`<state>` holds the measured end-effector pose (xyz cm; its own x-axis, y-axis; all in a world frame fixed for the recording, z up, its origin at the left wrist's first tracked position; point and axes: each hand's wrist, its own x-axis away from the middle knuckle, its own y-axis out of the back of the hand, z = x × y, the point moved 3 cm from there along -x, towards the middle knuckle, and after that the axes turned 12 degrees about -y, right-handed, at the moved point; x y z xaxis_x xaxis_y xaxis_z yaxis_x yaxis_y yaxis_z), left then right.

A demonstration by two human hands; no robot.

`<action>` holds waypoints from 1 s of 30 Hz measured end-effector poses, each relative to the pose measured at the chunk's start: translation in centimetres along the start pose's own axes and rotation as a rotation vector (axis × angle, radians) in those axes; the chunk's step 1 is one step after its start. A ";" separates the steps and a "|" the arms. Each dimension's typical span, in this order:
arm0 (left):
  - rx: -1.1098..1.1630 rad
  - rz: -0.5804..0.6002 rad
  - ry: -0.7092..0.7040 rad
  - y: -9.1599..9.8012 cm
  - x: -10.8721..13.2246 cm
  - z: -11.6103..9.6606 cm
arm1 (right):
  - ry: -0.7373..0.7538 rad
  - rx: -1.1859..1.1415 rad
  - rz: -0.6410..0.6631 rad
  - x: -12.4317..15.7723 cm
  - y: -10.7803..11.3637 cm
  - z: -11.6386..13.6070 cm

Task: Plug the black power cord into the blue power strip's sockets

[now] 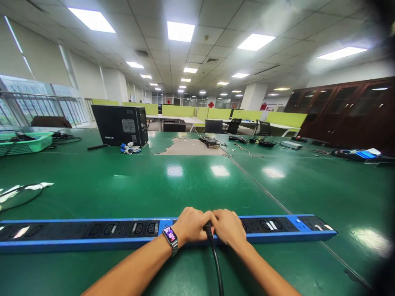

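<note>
A long blue power strip [277, 237] with black socket faces lies across the green table in front of me. My left hand [190, 224], a smartwatch [170, 235] on its wrist, is closed around a black power plug [209, 228] over the middle of the strip. My right hand [228, 227] is closed on the plug from the other side, and the two hands touch. The plug's front end and the sockets beneath are hidden by my fingers. From the plug a black cable [217, 263] runs down towards me and out of view.
On the green table [148, 181] stand a black computer tower [117, 125], blue-and-white gloves [131, 148] and a green basket [27, 146] of cables. Loose cables and parts lie along the far and right sides. A black cable with white wrapping [24, 189] lies at left.
</note>
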<state>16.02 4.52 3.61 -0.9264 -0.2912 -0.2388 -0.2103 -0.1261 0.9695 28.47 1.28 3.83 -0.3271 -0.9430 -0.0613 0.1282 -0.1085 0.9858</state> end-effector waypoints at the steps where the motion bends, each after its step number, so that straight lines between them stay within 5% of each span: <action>1: -0.010 0.001 -0.013 -0.1 0.0 -0.1 | -0.003 0.002 -0.004 0.0 -0.1 0.0; 8: -0.052 -0.013 -0.081 -0.5 0.1 -0.5 | 0.000 0.009 -0.011 -0.1 -0.2 0.0; 19: -0.031 -0.114 0.032 -0.1 0.0 0.1 | -0.007 0.002 0.002 0.0 0.0 0.0; 22: -0.044 -0.155 -0.026 1.5 0.5 -0.1 | -0.022 0.004 -0.001 0.0 0.0 0.0; 25: -0.032 -0.337 -0.021 4.8 2.3 1.3 | -0.025 0.001 -0.004 0.0 -0.1 0.1; 28: 0.053 -0.575 0.215 7.8 6.0 4.4 | -0.022 -0.006 -0.006 0.0 -0.2 0.1; 30: 0.106 -0.575 0.369 8.4 8.7 5.9 | -0.022 -0.013 -0.005 -0.1 -0.3 0.0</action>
<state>4.33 6.56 10.02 -0.4960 -0.5116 -0.7016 -0.6828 -0.2693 0.6791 28.44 1.36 3.59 -0.3479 -0.9355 -0.0622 0.1385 -0.1169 0.9834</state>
